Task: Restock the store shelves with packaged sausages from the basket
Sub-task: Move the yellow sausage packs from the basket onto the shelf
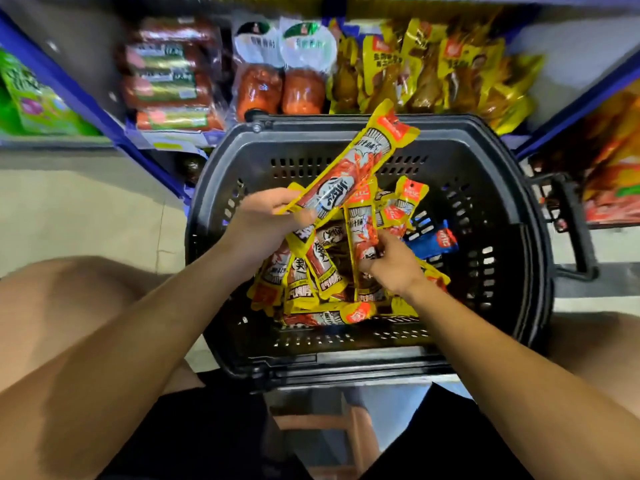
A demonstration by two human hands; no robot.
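Both your hands are over the basket (pixel 502 209).
Your left hand (pixel 266 216) grips a sausage pack (pixel 349 171) above it; your right hand (pixel 391 261) pinches an upright pack (pixel 362 226) inside.

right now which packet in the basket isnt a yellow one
The blue packet against the right side of the basket, just beyond the right hand. Every other sausage packet there is yellow with red.

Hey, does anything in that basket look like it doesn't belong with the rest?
Yes: one blue packet lies at the right side of the black basket, among the yellow sausage packets. It is the only blue one there, so it may be a different product.
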